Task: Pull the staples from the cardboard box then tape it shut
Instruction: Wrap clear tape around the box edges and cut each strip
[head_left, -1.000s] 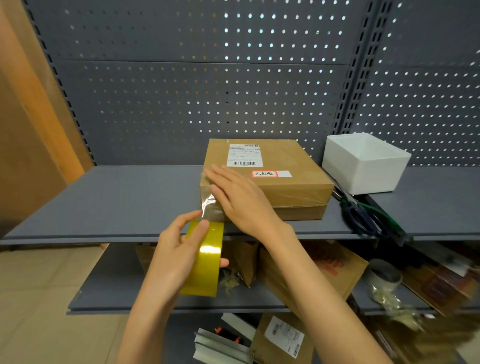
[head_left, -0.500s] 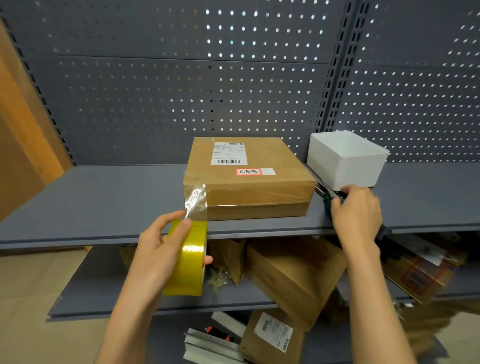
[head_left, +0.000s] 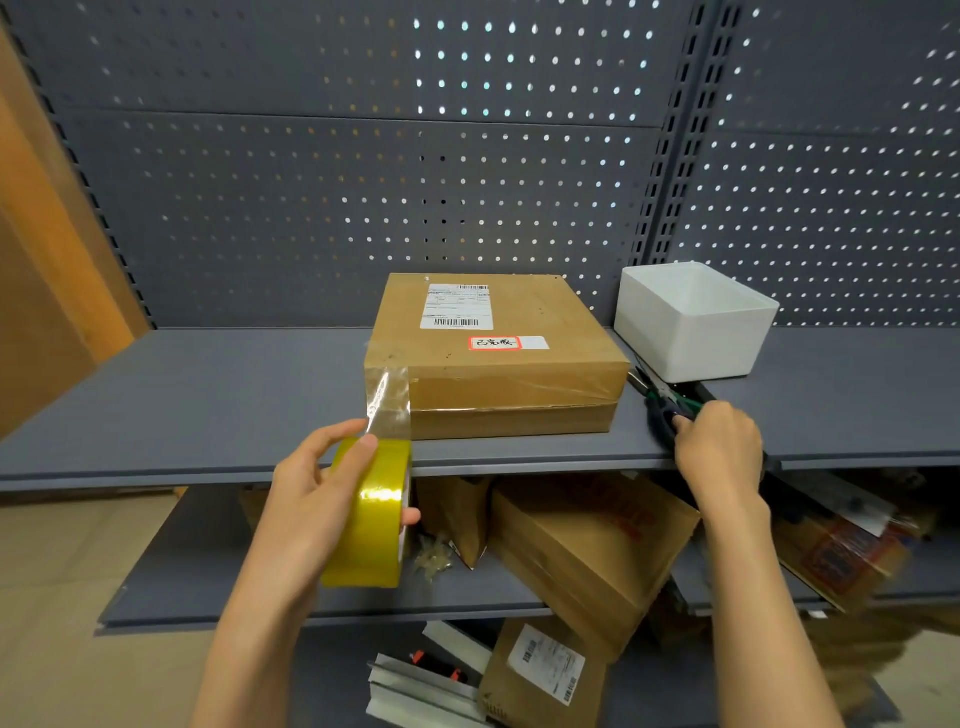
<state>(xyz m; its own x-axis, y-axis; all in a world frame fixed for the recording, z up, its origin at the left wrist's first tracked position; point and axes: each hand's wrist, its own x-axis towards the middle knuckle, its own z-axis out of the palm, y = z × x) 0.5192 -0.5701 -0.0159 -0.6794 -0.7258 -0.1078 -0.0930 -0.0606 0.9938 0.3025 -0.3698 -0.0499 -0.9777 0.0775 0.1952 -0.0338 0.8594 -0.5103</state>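
Cardboard box (head_left: 493, 358) sits flat on the upper shelf (head_left: 208, 395), near the front edge, roughly mid-shelf, labels on top. Left hand (head_left: 311, 499) grips a yellow tape roll (head_left: 371, 514) just below the shelf's front edge, fingers curled round it, thumb through the core. A clear tape strip (head_left: 388, 397) runs up from the roll and sticks to the box's front-left corner. Right hand (head_left: 719, 447) is at the front edge right of the box, fingers curled onto dark-handled scissors (head_left: 662, 402) lying on the shelf; firm grasp or just touching, cannot tell. White bin (head_left: 693, 322) stands behind the scissors, toward the back edge. Lower shelf (head_left: 171, 587) holds more cardboard boxes (head_left: 587, 551).
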